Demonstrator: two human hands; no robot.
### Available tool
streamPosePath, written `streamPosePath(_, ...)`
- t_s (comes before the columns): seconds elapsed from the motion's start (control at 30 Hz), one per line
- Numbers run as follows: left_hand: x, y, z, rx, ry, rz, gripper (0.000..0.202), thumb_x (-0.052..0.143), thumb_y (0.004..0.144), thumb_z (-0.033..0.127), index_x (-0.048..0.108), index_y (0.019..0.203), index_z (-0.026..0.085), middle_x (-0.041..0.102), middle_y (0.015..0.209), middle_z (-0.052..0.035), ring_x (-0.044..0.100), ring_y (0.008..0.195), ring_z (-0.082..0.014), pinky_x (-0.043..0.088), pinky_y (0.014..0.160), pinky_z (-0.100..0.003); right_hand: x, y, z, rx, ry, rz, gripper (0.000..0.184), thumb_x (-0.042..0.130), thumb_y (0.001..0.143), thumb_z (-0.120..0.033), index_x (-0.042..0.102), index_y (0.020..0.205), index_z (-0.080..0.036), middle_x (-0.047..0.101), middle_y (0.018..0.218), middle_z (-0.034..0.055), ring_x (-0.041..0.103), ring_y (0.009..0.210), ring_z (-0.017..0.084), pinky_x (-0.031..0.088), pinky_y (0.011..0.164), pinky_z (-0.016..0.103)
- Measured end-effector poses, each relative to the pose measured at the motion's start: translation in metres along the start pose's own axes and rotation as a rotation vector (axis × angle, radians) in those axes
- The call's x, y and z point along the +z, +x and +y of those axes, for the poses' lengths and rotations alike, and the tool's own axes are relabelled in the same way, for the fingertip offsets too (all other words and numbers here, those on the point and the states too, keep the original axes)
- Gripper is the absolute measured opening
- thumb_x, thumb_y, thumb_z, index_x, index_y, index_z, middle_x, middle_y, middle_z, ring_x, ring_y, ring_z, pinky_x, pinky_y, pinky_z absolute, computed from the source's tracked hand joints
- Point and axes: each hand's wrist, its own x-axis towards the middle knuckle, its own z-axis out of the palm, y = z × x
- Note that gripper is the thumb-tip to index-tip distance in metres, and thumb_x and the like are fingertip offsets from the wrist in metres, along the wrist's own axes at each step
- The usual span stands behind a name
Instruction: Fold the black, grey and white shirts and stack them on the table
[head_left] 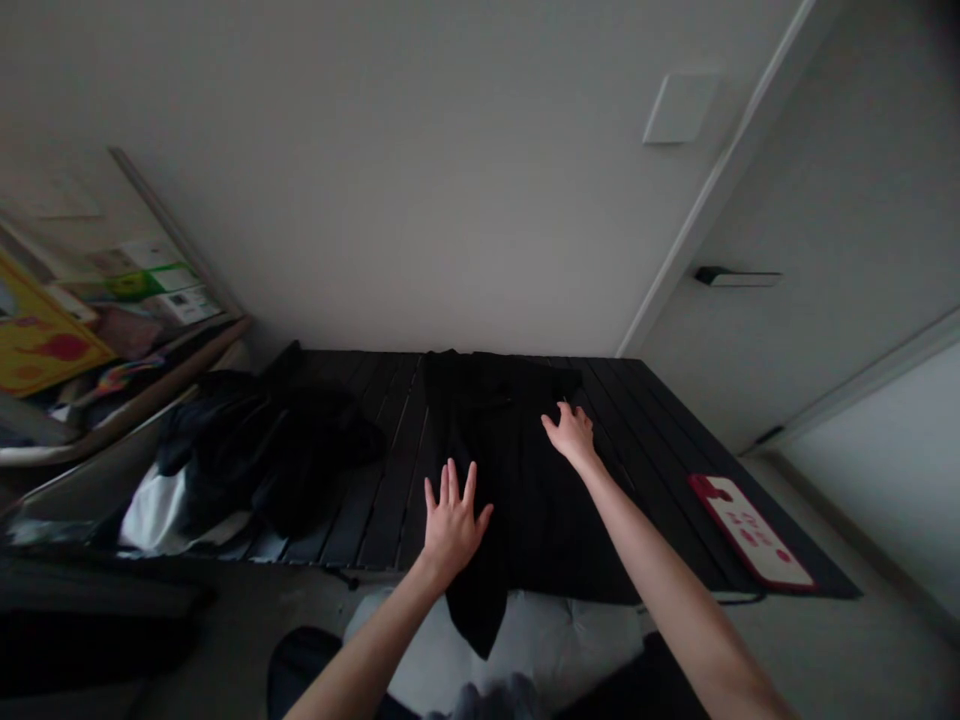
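A black garment [525, 500] lies spread over the dark slatted table [667, 440], one pointed end hanging past the near edge. My left hand [454, 525] rests flat on its left part with the fingers spread. Farther back, my right hand [571, 432] is at the garment's right side, fingers partly bent and apart; nothing shows in its grasp. Dark folds make the exact kind of garment hard to make out.
A heap of dark and white clothes [262, 460] sits on the table's left end. On the right lies a red and white board [750, 535]. A cluttered shelf [135, 400] stands at left; a door handle [739, 278] is at right. Below the near edge is a pale cushion [570, 640].
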Motion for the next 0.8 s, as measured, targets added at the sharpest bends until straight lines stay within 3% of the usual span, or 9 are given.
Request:
streamPosePath(0.1,0.001,-0.001,-0.010,0.013,0.070,-0.017,0.062,0.050,0.090,0.042,0.035,0.148,0.024,0.030,0.153,-0.0182,0.028,0.139,-0.0398,0.018,0.108,-0.069,-0.002,0.032,0.007,0.050,0.068,-0.093,0.067,0.034,0.093,-0.057,0.028,0.149,-0.022,0.036,0.146,0.0200,0.030,0.138,0.035,0.027,0.106,0.050)
streamPosePath(0.2,-0.004,-0.004,-0.032,0.021,0.083,-0.016,0.062,0.052,0.088,0.043,0.035,0.147,0.032,0.031,0.154,-0.0105,0.024,0.140,-0.0433,0.015,0.109,-0.069,0.000,0.055,0.008,0.073,0.106,-0.167,0.071,0.028,0.092,-0.063,0.024,0.151,-0.024,0.037,0.147,0.0188,0.031,0.137,0.036,0.023,0.108,0.053)
streamPosePath(0.33,-0.018,-0.008,-0.067,0.011,0.114,-0.025,0.062,0.053,0.086,0.035,0.038,0.146,0.031,0.034,0.152,-0.0105,0.015,0.143,-0.0402,0.013,0.112,-0.065,0.011,0.069,-0.002,0.039,0.135,-0.198,0.072,0.033,0.090,-0.065,0.026,0.150,-0.026,0.037,0.148,0.0177,0.031,0.138,0.035,0.022,0.109,0.054)
streamPosePath(0.43,-0.026,-0.008,-0.079,0.000,0.122,-0.047,0.062,0.052,0.084,0.024,0.040,0.145,0.028,0.038,0.150,-0.0117,0.013,0.144,-0.0381,0.015,0.112,-0.063,0.022,0.069,-0.014,0.066,0.156,-0.166,0.071,0.039,0.089,-0.062,0.031,0.148,-0.025,0.026,0.153,0.0204,0.027,0.139,0.037,0.022,0.108,0.054)
streamPosePath(0.53,-0.030,-0.004,-0.076,0.010,0.075,-0.034,0.056,0.053,0.083,0.022,0.049,0.139,0.024,0.034,0.152,-0.0119,0.012,0.144,-0.0381,0.017,0.113,-0.061,0.030,0.069,-0.021,0.225,0.144,-0.055,0.067,0.035,0.091,-0.059,0.033,0.147,-0.022,0.010,0.156,0.0250,0.020,0.141,0.042,0.016,0.106,0.063)
streamPosePath(0.6,-0.028,-0.001,-0.067,0.070,0.022,-0.027,0.051,0.051,0.086,0.024,0.052,0.137,0.023,0.030,0.154,-0.0094,0.011,0.145,-0.0353,0.018,0.115,-0.058,0.034,0.072,-0.021,0.277,0.132,-0.037,0.065,0.034,0.092,-0.057,0.036,0.146,-0.020,0.011,0.156,0.0264,0.017,0.141,0.043,0.010,0.104,0.068)
streamPosePath(0.73,-0.017,0.004,-0.048,0.175,-0.032,-0.052,0.057,0.045,0.093,0.034,0.034,0.147,0.023,0.031,0.154,-0.0084,0.020,0.144,-0.0292,0.024,0.115,-0.054,0.039,0.083,-0.015,0.171,0.134,-0.063,0.056,0.038,0.091,-0.046,0.048,0.138,-0.016,0.030,0.151,0.0212,0.010,0.143,0.041,0.009,0.107,0.067)
streamPosePath(0.8,-0.010,0.004,-0.044,0.191,-0.032,-0.061,0.058,0.043,0.095,0.042,0.032,0.148,0.023,0.032,0.154,-0.0096,0.025,0.143,-0.0289,0.026,0.114,-0.054,0.039,0.088,-0.014,0.114,0.150,-0.034,0.055,0.040,0.090,-0.038,0.045,0.140,-0.015,0.033,0.151,0.0176,0.010,0.144,0.040,0.014,0.109,0.064)
